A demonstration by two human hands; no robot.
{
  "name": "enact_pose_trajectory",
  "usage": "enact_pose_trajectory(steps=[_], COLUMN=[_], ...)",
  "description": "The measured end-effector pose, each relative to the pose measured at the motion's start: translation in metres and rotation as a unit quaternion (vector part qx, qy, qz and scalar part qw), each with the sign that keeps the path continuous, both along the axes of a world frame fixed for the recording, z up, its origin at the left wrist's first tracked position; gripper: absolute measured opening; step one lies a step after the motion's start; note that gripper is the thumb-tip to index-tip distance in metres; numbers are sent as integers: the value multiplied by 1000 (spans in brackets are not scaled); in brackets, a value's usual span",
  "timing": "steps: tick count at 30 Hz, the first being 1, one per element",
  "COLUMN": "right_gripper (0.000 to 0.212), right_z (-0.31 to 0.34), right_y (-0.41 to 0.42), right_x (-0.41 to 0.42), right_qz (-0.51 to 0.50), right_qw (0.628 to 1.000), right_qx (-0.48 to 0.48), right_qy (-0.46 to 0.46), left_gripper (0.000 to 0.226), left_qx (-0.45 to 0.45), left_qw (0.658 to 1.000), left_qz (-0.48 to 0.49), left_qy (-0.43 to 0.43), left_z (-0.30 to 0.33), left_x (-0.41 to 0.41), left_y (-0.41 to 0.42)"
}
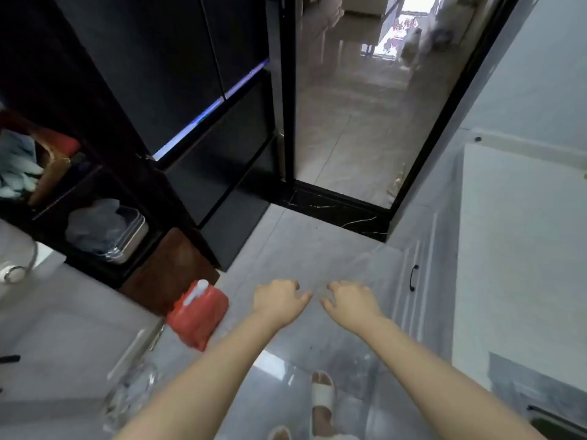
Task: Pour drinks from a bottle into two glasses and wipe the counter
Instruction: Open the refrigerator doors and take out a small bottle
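Both my arms reach forward over the grey kitchen floor. My left hand (pixel 278 300) and my right hand (pixel 351 301) hang side by side, palms down, fingers loosely curled and holding nothing. A pale counter (pixel 521 249) runs along the right side. Another light counter (pixel 63 312) lies at the lower left. No bottle, glass or cloth for wiping shows plainly in this view; a blurred clear object (pixel 133 395) sits at the lower left edge and I cannot tell what it is.
A tall black fridge (pixel 178 90) stands ahead on the left beside dark shelves (pixel 104 230) with trays and bags. A red bag (pixel 198 314) hangs near the left counter's corner. An open black-framed doorway (pixel 355 122) leads ahead. My sandalled foot (pixel 321 398) is below.
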State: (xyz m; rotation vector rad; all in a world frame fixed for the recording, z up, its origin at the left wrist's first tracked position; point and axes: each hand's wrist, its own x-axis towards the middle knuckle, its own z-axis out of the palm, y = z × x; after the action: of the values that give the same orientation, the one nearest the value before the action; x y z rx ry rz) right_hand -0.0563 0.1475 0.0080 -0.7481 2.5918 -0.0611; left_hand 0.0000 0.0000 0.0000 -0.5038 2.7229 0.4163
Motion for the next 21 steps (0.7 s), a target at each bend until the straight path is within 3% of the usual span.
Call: enact_pose_trajectory(steps=[11,21], right_gripper=[44,53], right_z=[-41,-59], right_y=[15,14], right_x=[-35,-54], right_qz=[-44,-79], right_qw=[995,987], right_qx=[-20,0], right_qy=[-88,-136], left_gripper=[57,57], left_qx=[44,47], left_qw=[994,991], left_qz=[44,2], left_qy=[-86,-123], left_z=[-38,-52], left_x=[-30,-45], left_y=[22,8])
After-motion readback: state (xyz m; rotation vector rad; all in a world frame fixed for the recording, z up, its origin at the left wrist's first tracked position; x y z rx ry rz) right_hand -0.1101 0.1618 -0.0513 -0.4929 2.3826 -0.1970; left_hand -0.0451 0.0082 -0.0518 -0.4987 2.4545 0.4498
